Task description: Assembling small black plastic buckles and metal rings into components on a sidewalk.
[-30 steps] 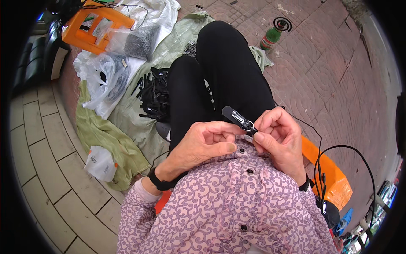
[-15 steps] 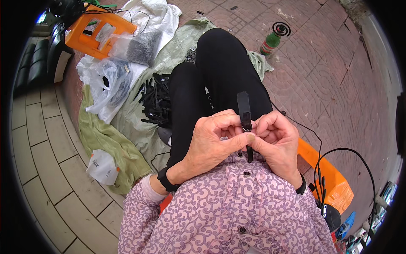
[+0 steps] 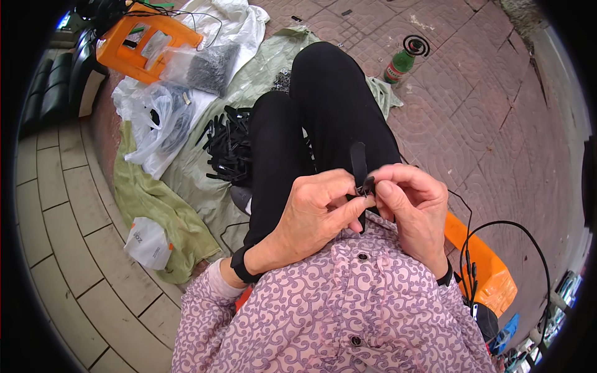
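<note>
A slim black plastic strip stands upright above my lap, pinched at its lower end between both hands. My left hand grips it from the left with thumb and fingers closed. From the right, my right hand closes its fingertips on the same piece, right at the spot where my left thumb meets it. Both hands hover just in front of my patterned purple shirt, over my black trousers. A black band sits on my left wrist.
A pile of black plastic pieces lies on a green cloth to my left. Clear bags, an orange stool, a green bottle, an orange seat and black cables surround me.
The black piece has been turned from lying slanted between my hands to standing upright. My hands have closed together around its lower end.
</note>
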### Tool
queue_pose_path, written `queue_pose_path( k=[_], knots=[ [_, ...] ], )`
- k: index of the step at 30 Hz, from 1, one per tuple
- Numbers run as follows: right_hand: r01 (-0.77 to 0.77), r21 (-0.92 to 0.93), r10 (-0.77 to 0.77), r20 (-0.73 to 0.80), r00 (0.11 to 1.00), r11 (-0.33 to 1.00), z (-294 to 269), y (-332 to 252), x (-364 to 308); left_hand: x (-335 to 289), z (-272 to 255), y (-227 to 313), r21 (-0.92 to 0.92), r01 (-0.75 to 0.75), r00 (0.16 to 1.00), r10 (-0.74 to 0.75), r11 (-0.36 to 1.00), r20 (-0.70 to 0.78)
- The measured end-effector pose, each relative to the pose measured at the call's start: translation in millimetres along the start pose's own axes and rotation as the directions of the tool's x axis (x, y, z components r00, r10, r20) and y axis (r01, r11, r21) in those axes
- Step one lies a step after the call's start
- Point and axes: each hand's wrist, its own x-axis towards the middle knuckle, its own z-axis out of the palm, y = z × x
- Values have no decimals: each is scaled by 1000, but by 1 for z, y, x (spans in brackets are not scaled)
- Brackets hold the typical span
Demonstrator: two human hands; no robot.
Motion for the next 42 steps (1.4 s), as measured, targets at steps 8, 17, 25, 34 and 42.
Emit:
queue_pose_path(
  k=[8,17,25,34,42],
  knots=[
    [-162,180,156,49,987,970,-3,-5,-1,1,0,0,78,-76,996,73,994,47],
    [-171,279,163,52,985,945,-2,-4,-7,-2,5,-1,101,-94,995,95,990,-13],
    [-267,288,273,21,962,920,2,-7,-9,-5,10,-1,184,-163,979,182,969,-93],
    [-298,331,313,9,950,895,2,-7,-7,-6,9,1,305,-233,965,258,923,-45],
    [-144,118,156,-99,983,982,13,-2,-7,-7,13,-1,303,-286,947,317,909,-57]
  ],
)
